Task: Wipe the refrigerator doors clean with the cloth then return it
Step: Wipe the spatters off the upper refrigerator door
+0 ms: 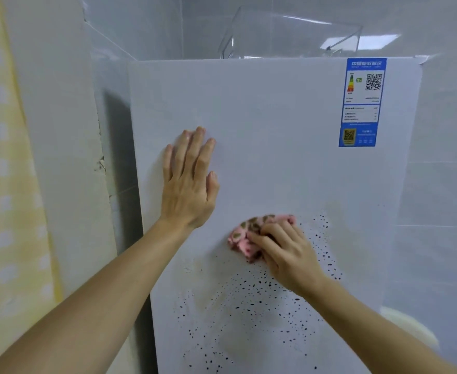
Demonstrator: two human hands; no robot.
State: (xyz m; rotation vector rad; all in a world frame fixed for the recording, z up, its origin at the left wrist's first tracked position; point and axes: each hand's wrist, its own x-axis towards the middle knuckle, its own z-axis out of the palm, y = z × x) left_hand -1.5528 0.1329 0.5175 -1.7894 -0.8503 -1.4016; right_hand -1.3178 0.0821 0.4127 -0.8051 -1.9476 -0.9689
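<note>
Faced a white refrigerator door, upright, filling the middle of the view from its top edge down to the bottom of the frame. Saw a pale grey tiled wall behind it and to its right. Noted a yellow checked curtain hanging along the far left edge, well apart from the door. Made out a clear plastic box on top of the refrigerator, just behind the door's top edge. Found a blue label stuck in the door's upper right corner, with coloured bars and square codes on it; could not read the print.

Saw both bare forearms reaching in from the bottom corners. Found the left hand laid flat on the upper left part of the door, fingers straight, close together and pointing up, palm against the surface, holding nothing. Found the right hand lower and to the right, fingers curled over a bunched pink cloth and pressing it to the door near its middle. Saw the cloth, pink with brownish spots, poking out above and to the left of those fingers, touching the door. Noted many small dark specks scattered over the door below and to the right of the cloth, with faint brownish smears among them.
</note>
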